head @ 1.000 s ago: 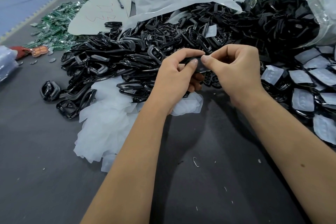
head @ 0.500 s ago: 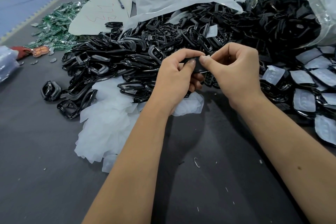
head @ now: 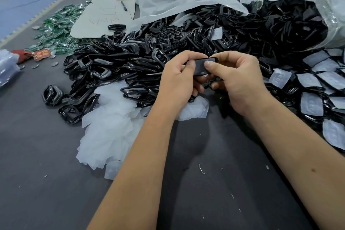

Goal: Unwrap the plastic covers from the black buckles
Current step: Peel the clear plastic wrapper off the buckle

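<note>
Both hands pinch black buckle (head: 202, 66) between them: left hand (head: 179, 78), right hand (head: 237, 78).

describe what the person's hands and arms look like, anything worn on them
Both arms are bare right down to the bottom edge of the picture: no sleeves show. The left hand and right hand wear no gloves, rings, watch or wristband. The fingernails are short and unpainted. A small dark spot marks the right forearm.

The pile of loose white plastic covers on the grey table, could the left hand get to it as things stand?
Probably yes, once freed. The pile of loose white plastic covers lies open on the grey table just below the left hand, nothing over it. But that hand and the right hand now both hold a black buckle.
</note>
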### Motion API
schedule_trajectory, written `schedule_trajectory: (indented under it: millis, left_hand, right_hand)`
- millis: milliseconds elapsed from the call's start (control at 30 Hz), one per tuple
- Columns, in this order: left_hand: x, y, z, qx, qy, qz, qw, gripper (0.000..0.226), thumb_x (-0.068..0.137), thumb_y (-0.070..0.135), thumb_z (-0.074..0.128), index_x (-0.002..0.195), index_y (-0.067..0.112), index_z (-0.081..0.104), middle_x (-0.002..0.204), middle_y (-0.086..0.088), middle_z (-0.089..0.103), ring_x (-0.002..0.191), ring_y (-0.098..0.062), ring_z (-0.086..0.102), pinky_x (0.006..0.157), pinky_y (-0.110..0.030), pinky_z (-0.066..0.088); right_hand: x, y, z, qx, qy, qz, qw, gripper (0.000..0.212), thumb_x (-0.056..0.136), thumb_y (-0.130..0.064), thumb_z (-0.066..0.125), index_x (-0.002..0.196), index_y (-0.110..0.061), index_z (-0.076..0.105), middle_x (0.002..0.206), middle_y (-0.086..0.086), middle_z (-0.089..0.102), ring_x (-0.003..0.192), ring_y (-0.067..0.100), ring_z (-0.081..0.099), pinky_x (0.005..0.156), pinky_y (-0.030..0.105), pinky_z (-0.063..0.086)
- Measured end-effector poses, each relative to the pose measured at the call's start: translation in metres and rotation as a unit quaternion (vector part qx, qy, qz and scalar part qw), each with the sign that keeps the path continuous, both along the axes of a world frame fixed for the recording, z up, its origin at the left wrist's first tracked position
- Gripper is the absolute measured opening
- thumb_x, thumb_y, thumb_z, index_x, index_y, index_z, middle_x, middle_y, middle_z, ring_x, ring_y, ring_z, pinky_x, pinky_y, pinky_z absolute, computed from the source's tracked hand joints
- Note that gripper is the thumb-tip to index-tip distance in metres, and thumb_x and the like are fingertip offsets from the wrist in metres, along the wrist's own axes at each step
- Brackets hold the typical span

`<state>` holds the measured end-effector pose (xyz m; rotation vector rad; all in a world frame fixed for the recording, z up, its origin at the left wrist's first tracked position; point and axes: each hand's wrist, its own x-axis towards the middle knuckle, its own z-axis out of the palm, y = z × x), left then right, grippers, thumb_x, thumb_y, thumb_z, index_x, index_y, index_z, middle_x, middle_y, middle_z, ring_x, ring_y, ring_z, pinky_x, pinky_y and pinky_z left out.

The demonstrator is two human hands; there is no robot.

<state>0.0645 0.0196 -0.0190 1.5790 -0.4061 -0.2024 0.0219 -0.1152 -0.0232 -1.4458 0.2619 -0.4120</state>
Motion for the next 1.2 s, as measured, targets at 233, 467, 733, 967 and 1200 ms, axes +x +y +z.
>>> schedule_trajectory:
  millis: [233,467,733,967,1200]
  left_hand:
    - [-0.001,0.002,0.002,0.000,0.020,-0.016,1.000,0.026,0.104,0.004,0.040,0.109,0.007,0.065,0.071,-0.009,0.068,0.051,-0.019,0.059,0.046,-0.026,0.043]
    - [0.001,0.003,-0.002,0.006,0.010,-0.015,1.000,0.021,0.103,0.001,0.050,0.103,0.016,0.066,0.071,-0.009,0.072,0.050,-0.017,0.060,0.044,-0.023,0.044]
    - [0.002,0.002,-0.004,0.024,-0.032,-0.006,0.999,0.025,0.102,0.004,0.054,0.096,0.025,0.066,0.070,-0.015,0.072,0.051,-0.019,0.061,0.045,-0.026,0.045]
    - [0.002,0.000,-0.005,0.017,-0.035,-0.013,0.999,0.021,0.102,0.002,0.054,0.100,0.019,0.066,0.069,-0.012,0.071,0.051,-0.016,0.060,0.046,-0.025,0.045]
    - [0.002,0.002,-0.005,0.004,-0.031,-0.012,0.999,0.023,0.103,0.005,0.055,0.097,0.024,0.066,0.075,-0.011,0.076,0.053,-0.017,0.062,0.047,-0.025,0.047]
  right_hand:
    - [0.000,-0.002,0.001,0.034,0.005,0.007,0.999,0.009,0.092,0.000,0.071,0.090,-0.008,0.068,0.074,0.006,0.074,0.059,0.017,0.070,0.048,0.021,0.048]
    - [0.001,-0.002,0.002,0.040,0.014,0.000,0.999,0.013,0.093,0.001,0.068,0.087,-0.010,0.069,0.072,0.005,0.072,0.058,0.017,0.069,0.046,0.022,0.047]
    - [0.001,0.003,-0.001,-0.011,0.005,-0.024,1.000,0.008,0.090,-0.003,0.074,0.089,-0.010,0.070,0.076,0.006,0.075,0.057,0.018,0.068,0.041,0.021,0.038]
    - [0.002,0.005,0.000,0.065,0.005,-0.042,0.997,0.009,0.088,0.000,0.073,0.089,-0.009,0.072,0.071,0.005,0.071,0.051,0.013,0.061,0.040,0.020,0.035]
    - [0.004,0.009,0.000,0.061,0.001,-0.065,0.996,0.015,0.096,-0.002,0.065,0.086,-0.009,0.074,0.064,-0.001,0.069,0.051,0.013,0.063,0.038,0.022,0.039]
